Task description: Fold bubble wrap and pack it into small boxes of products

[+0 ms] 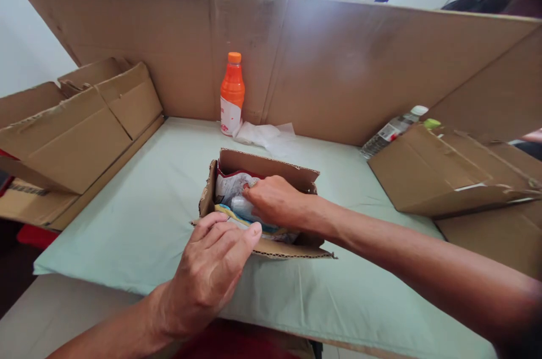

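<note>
A small open cardboard box (271, 166) sits in the middle of a pale green table (161, 195). Inside it lie plastic-wrapped items (232, 188), white, red and blue. My right hand (277, 201) reaches into the box from the right, fingers curled down onto the wrapped items. My left hand (212, 268) rests at the box's near edge, fingers bent and pressed on the near flap and the packet's rim.
An orange bottle (232, 93) stands at the back by a tall cardboard screen (339, 60), with white crumpled plastic (265, 136) beside it. Open cardboard boxes lie at the left (80, 133) and right (440, 173). A clear bottle (392, 130) lies behind the right box.
</note>
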The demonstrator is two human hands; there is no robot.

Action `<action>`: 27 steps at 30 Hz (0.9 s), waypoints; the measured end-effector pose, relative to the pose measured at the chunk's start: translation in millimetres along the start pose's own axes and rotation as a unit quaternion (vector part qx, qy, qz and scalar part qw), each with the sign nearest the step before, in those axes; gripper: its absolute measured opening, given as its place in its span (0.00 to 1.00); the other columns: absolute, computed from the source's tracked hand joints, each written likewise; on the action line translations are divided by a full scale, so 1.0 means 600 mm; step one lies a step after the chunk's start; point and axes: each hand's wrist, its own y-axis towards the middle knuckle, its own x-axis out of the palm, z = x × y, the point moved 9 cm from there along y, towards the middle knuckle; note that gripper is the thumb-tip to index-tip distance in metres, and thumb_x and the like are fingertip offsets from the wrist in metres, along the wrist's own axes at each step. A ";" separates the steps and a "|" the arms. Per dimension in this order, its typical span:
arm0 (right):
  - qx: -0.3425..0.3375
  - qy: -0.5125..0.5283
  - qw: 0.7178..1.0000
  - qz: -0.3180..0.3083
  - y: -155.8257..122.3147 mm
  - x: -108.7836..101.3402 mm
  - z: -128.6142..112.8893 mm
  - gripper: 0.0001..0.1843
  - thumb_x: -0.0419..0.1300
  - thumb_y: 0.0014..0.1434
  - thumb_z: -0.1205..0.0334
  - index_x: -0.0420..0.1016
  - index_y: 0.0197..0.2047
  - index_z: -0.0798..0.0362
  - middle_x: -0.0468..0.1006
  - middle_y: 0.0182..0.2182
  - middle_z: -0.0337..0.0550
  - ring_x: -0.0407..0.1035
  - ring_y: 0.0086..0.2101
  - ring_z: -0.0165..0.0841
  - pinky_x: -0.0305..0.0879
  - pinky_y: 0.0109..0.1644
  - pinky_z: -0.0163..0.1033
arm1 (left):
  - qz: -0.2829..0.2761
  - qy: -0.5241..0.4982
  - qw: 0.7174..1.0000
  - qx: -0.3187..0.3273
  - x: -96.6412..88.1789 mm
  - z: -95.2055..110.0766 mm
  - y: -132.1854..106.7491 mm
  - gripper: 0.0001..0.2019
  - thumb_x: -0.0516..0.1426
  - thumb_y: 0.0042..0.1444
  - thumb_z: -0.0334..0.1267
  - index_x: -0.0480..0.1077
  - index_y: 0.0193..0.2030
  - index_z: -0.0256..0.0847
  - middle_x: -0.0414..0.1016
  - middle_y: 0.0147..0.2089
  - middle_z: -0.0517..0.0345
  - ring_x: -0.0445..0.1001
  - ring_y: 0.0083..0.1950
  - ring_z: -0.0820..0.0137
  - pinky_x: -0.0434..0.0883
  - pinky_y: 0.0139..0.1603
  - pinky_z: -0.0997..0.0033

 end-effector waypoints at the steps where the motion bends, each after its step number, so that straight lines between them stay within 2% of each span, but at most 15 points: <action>1: -0.003 0.006 1.000 -0.013 0.009 0.007 -0.007 0.09 0.60 0.55 0.75 0.80 0.32 0.54 0.82 0.28 0.46 0.76 0.29 0.38 0.62 0.32 0.37 | -0.002 -0.002 1.000 0.001 0.000 0.000 -0.001 0.35 0.55 0.59 0.19 0.54 0.72 0.38 0.82 0.41 0.53 0.79 0.45 0.66 0.72 0.58 0.53; 4: -0.006 0.043 0.999 -0.031 0.014 0.003 -0.006 0.10 0.61 0.55 0.77 0.80 0.31 0.54 0.82 0.27 0.45 0.76 0.29 0.37 0.63 0.31 0.37 | 0.015 0.013 1.000 0.005 -0.011 -0.001 -0.009 0.37 0.58 0.57 0.20 0.54 0.72 0.40 0.81 0.47 0.50 0.76 0.56 0.61 0.70 0.63 0.49; 6: -0.013 0.078 0.997 0.000 -0.011 -0.023 0.012 0.07 0.63 0.55 0.73 0.81 0.34 0.52 0.82 0.29 0.43 0.77 0.30 0.37 0.65 0.32 0.37 | 0.062 0.052 0.997 -0.021 -0.032 -0.013 -0.020 0.42 0.62 0.54 0.22 0.54 0.73 0.44 0.75 0.57 0.46 0.67 0.66 0.55 0.66 0.67 0.45; 7: -0.012 0.094 0.995 0.041 -0.035 -0.042 0.028 0.06 0.64 0.56 0.69 0.81 0.37 0.51 0.83 0.31 0.42 0.78 0.32 0.38 0.66 0.34 0.38 | 0.093 0.066 0.992 -0.047 -0.046 -0.025 -0.028 0.44 0.64 0.53 0.24 0.53 0.74 0.47 0.71 0.62 0.46 0.63 0.70 0.54 0.64 0.69 0.43; 9: 0.022 0.122 0.978 0.167 -0.112 -0.081 0.076 0.10 0.63 0.60 0.62 0.81 0.46 0.48 0.84 0.39 0.42 0.78 0.37 0.38 0.69 0.36 0.38 | 0.147 0.062 0.980 -0.120 -0.067 -0.062 -0.053 0.44 0.64 0.54 0.27 0.51 0.74 0.52 0.65 0.68 0.49 0.61 0.71 0.53 0.62 0.70 0.41; 11: 0.108 0.145 0.939 0.291 -0.217 -0.087 0.132 0.15 0.59 0.65 0.56 0.78 0.54 0.45 0.84 0.46 0.42 0.78 0.39 0.36 0.71 0.35 0.38 | 0.149 0.019 0.964 -0.218 -0.064 -0.114 -0.088 0.41 0.63 0.57 0.31 0.52 0.74 0.53 0.62 0.70 0.49 0.63 0.70 0.53 0.61 0.71 0.41; 13: 0.194 0.176 0.901 0.346 -0.310 -0.041 0.166 0.16 0.60 0.65 0.51 0.78 0.53 0.45 0.85 0.40 0.41 0.77 0.33 0.34 0.71 0.31 0.37 | 0.100 -0.045 0.940 -0.322 -0.032 -0.164 -0.135 0.35 0.62 0.60 0.36 0.55 0.73 0.50 0.62 0.70 0.47 0.65 0.69 0.54 0.64 0.70 0.43; 15: 0.231 0.242 0.877 0.345 -0.359 0.038 0.164 0.19 0.63 0.62 0.47 0.78 0.52 0.46 0.85 0.37 0.42 0.77 0.31 0.35 0.74 0.35 0.40 | 0.050 -0.122 0.908 -0.397 0.012 -0.195 -0.185 0.33 0.61 0.60 0.41 0.58 0.71 0.49 0.60 0.71 0.46 0.65 0.69 0.53 0.66 0.69 0.46; 17: 0.256 0.320 0.856 0.316 -0.359 0.122 0.139 0.26 0.64 0.60 0.45 0.74 0.58 0.47 0.84 0.42 0.46 0.77 0.32 0.37 0.76 0.36 0.43 | 0.032 -0.197 0.877 -0.437 0.050 -0.205 -0.224 0.32 0.62 0.59 0.44 0.59 0.69 0.48 0.59 0.72 0.45 0.64 0.70 0.53 0.68 0.67 0.48; 19: 0.259 0.379 0.839 0.292 -0.321 0.178 0.104 0.28 0.64 0.59 0.46 0.72 0.59 0.49 0.83 0.46 0.49 0.77 0.35 0.39 0.76 0.38 0.45 | 0.027 -0.260 0.847 -0.463 0.080 -0.208 -0.241 0.30 0.63 0.59 0.46 0.61 0.66 0.46 0.63 0.68 0.44 0.68 0.67 0.54 0.71 0.65 0.50; 21: 0.252 0.416 0.823 0.295 -0.271 0.196 0.084 0.26 0.63 0.59 0.47 0.73 0.57 0.50 0.82 0.45 0.50 0.76 0.36 0.39 0.75 0.38 0.44 | 0.024 -0.308 0.822 -0.479 0.105 -0.212 -0.233 0.27 0.61 0.60 0.47 0.61 0.63 0.45 0.67 0.63 0.45 0.74 0.62 0.57 0.74 0.62 0.53; 23: 0.251 0.432 0.807 0.315 -0.237 0.191 0.090 0.23 0.62 0.59 0.49 0.74 0.54 0.51 0.82 0.42 0.49 0.75 0.35 0.39 0.73 0.37 0.43 | 0.028 -0.326 0.816 -0.477 0.126 -0.216 -0.201 0.26 0.61 0.59 0.47 0.61 0.62 0.44 0.70 0.60 0.46 0.75 0.59 0.59 0.75 0.60 0.56; 25: 0.269 0.434 0.794 0.330 -0.235 0.187 0.111 0.23 0.62 0.57 0.50 0.74 0.52 0.52 0.82 0.40 0.48 0.74 0.33 0.38 0.72 0.35 0.42 | 0.029 -0.327 0.826 -0.458 0.150 -0.216 -0.158 0.29 0.62 0.56 0.47 0.60 0.62 0.43 0.70 0.60 0.46 0.74 0.59 0.59 0.74 0.59 0.57; 27: 0.314 0.424 0.783 0.329 -0.273 0.202 0.135 0.22 0.62 0.57 0.48 0.74 0.49 0.53 0.82 0.36 0.47 0.74 0.29 0.37 0.71 0.32 0.42 | 0.008 -0.342 0.836 -0.429 0.186 -0.202 -0.117 0.33 0.62 0.54 0.46 0.59 0.64 0.42 0.70 0.61 0.45 0.71 0.62 0.58 0.72 0.61 0.56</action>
